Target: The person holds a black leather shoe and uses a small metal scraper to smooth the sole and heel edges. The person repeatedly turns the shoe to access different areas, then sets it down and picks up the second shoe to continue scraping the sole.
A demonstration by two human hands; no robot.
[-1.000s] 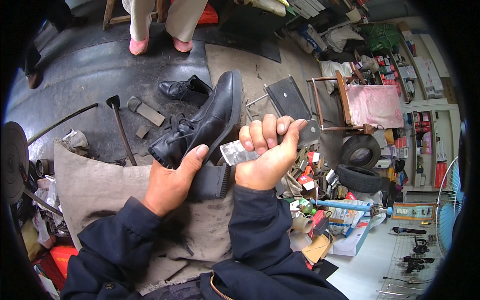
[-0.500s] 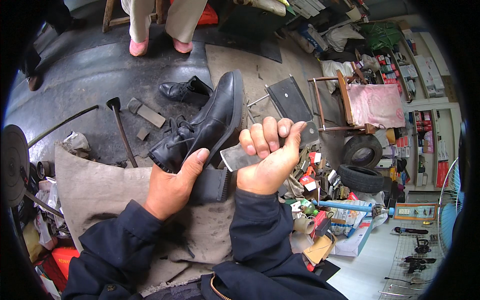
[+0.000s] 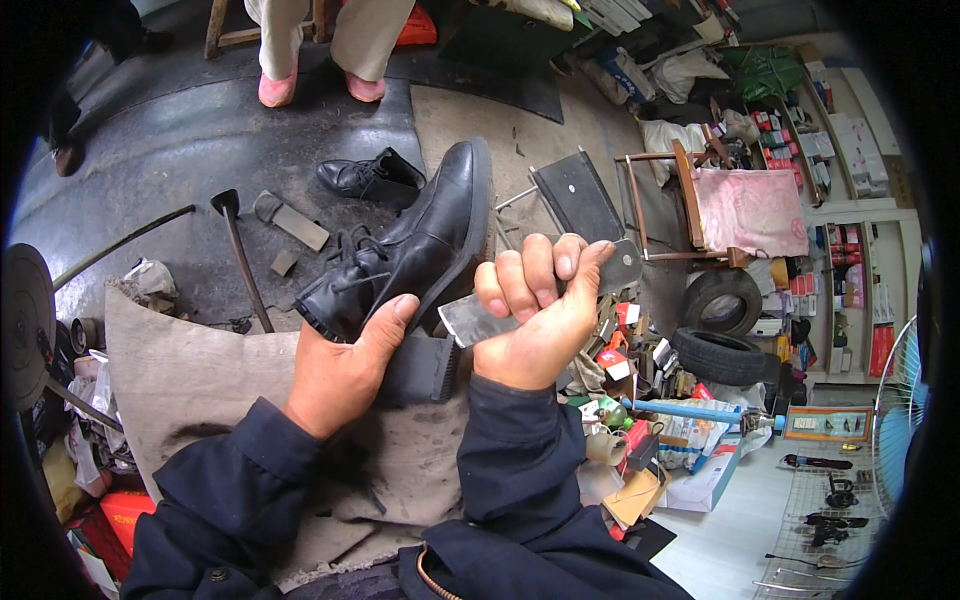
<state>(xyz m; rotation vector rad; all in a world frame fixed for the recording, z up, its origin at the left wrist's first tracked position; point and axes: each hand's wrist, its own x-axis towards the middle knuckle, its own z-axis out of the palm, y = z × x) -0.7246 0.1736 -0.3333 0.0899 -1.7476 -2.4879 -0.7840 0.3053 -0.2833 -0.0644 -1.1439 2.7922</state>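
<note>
My left hand (image 3: pixel 345 375) is closed round the heel end of a black lace-up ankle boot (image 3: pixel 425 220), its toe pointing away and its sole turned to the right. A black ridged rubber block (image 3: pixel 420 370) sits by this hand at the heel; whether it is joined to the boot, I cannot tell. My right hand (image 3: pixel 535 310) grips a flat grey metal blade (image 3: pixel 475 320), whose broad squared end points left toward the heel. Its other end, with holes, sticks out past my thumb. The matching boot (image 3: pixel 370 180) lies on the floor beyond.
A grey-brown cloth (image 3: pixel 210 380) covers my lap. Beyond it are a metal shoe last stand (image 3: pixel 235 240) and a flat tool (image 3: pixel 290 220). To the right are a folding stool (image 3: pixel 585 205), a chair (image 3: pixel 750 210), tyres (image 3: pixel 720 355) and clutter. A person (image 3: pixel 320 50) stands ahead.
The blade has shifted very slightly, its squared end a little further left and lower. My hands and the boot hold nearly the same places.
</note>
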